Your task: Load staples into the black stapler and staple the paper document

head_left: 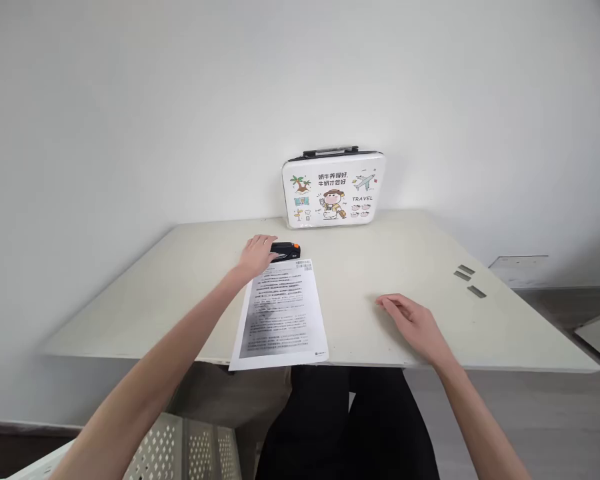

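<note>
The fingers of the left hand point(257, 255) are closed over the left end of a black stapler point(287, 251), thumb on the near side, fingertips over the far side; that end grip seems meant to steady it, leaving the orange-marked end bare. The stapler sits at the centre of the frame, just beyond the top edge of a printed sheet point(280, 320). The sheet lies flat, text facing up, its bottom edge reaching the table's front. The hand hides its upper left corner. The right hand point(415, 327), right of centre, is loosely curled and unclenched with nothing in it, apparently just resting on the table point(195, 267).

Farther out, small metallic strips point(477, 291) lie toward the table's right side. A white cartoon case point(335, 193) stands against the wall, upper centre, blocking the space behind. A perforated basket point(200, 447) shows at lower left.
</note>
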`<state>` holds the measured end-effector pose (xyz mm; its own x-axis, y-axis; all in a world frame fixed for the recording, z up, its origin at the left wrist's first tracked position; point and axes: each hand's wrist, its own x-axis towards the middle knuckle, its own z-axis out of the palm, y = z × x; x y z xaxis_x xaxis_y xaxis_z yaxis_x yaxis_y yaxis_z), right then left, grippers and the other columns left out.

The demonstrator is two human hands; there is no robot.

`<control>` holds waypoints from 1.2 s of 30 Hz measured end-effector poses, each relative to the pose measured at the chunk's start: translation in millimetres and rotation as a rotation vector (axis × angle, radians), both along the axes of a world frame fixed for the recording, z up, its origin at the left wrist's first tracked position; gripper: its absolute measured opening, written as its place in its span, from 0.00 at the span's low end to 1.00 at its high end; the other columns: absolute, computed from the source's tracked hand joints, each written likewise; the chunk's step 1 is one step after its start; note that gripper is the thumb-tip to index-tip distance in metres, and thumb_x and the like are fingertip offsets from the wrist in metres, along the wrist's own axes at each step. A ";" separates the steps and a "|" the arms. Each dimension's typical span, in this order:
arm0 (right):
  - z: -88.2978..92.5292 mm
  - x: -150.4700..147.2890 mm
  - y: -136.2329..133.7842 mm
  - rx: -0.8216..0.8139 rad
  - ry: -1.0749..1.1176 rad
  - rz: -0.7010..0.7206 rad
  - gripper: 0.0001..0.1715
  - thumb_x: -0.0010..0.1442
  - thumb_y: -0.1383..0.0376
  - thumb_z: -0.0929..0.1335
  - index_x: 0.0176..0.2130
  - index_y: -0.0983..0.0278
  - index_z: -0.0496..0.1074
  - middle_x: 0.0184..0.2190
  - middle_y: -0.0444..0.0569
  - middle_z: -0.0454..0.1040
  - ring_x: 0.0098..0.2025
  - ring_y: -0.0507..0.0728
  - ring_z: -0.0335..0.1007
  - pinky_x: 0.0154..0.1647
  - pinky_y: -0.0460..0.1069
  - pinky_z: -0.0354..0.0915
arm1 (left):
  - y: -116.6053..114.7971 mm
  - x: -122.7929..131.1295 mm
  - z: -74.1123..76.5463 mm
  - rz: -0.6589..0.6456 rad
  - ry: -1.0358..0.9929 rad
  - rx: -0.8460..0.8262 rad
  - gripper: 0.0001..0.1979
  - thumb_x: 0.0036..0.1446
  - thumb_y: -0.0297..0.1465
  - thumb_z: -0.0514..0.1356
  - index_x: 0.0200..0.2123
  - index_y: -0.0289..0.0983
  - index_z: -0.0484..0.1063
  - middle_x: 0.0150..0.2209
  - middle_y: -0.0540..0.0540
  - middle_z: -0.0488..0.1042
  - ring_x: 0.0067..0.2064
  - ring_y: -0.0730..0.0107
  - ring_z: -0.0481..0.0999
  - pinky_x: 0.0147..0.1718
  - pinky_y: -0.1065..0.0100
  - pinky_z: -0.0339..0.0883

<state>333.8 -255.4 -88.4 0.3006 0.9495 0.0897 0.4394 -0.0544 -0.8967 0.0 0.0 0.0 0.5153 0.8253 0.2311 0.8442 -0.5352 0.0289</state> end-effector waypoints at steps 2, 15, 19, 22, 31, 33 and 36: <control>-1.8 0.9 1.5 0.013 0.000 0.005 0.24 0.67 0.44 0.64 0.44 0.56 0.79 0.50 0.52 0.82 0.52 0.64 0.78 0.48 0.54 0.71 | 18.0 7.3 -0.7 0.021 0.028 -0.060 0.20 0.66 0.35 0.60 0.60 0.38 0.70 0.58 0.36 0.76 0.61 0.48 0.71 0.61 0.51 0.61; -2.3 0.6 4.0 0.014 0.008 0.022 0.22 0.69 0.45 0.64 0.43 0.56 0.79 0.50 0.50 0.82 0.53 0.63 0.78 0.50 0.53 0.70 | -23.0 31.1 18.6 -0.068 -0.110 -0.074 0.16 0.70 0.40 0.56 0.57 0.42 0.71 0.57 0.45 0.77 0.52 0.57 0.78 0.49 0.61 0.70; -2.3 1.1 4.4 0.032 0.005 0.022 0.22 0.69 0.45 0.64 0.43 0.56 0.79 0.50 0.50 0.82 0.53 0.63 0.78 0.50 0.53 0.70 | -68.0 60.0 26.2 -0.244 -0.161 -0.073 0.15 0.68 0.40 0.60 0.54 0.43 0.74 0.53 0.46 0.79 0.50 0.58 0.80 0.47 0.61 0.70; -2.7 1.4 5.3 0.048 0.040 0.012 0.23 0.69 0.44 0.64 0.45 0.56 0.78 0.51 0.51 0.82 0.52 0.63 0.78 0.51 0.54 0.71 | -106.6 82.5 20.0 -0.339 -0.191 -0.138 0.14 0.65 0.40 0.63 0.50 0.43 0.77 0.47 0.46 0.81 0.45 0.56 0.81 0.44 0.60 0.72; 4.5 0.1 6.0 0.065 -0.019 -0.039 0.32 0.70 0.40 0.58 0.48 0.57 0.79 0.49 0.53 0.82 0.49 0.64 0.77 0.51 0.55 0.70 | -165.0 127.2 -24.4 -0.396 -0.310 -0.278 0.14 0.61 0.38 0.67 0.49 0.44 0.79 0.47 0.45 0.82 0.43 0.55 0.82 0.41 0.60 0.74; 5.4 0.3 5.9 0.066 -0.050 -0.023 0.33 0.71 0.40 0.58 0.47 0.57 0.79 0.47 0.52 0.83 0.47 0.64 0.77 0.49 0.54 0.70 | -166.2 129.7 -30.7 -0.399 -0.342 -0.292 0.14 0.61 0.38 0.67 0.50 0.44 0.79 0.47 0.45 0.82 0.43 0.56 0.82 0.41 0.60 0.74; 5.4 0.8 5.5 0.074 -0.041 -0.016 0.33 0.72 0.41 0.57 0.47 0.57 0.79 0.46 0.50 0.82 0.47 0.63 0.77 0.48 0.53 0.70 | -166.7 125.4 -37.9 -0.413 -0.403 -0.328 0.14 0.63 0.39 0.66 0.51 0.44 0.78 0.47 0.46 0.81 0.44 0.58 0.82 0.42 0.61 0.74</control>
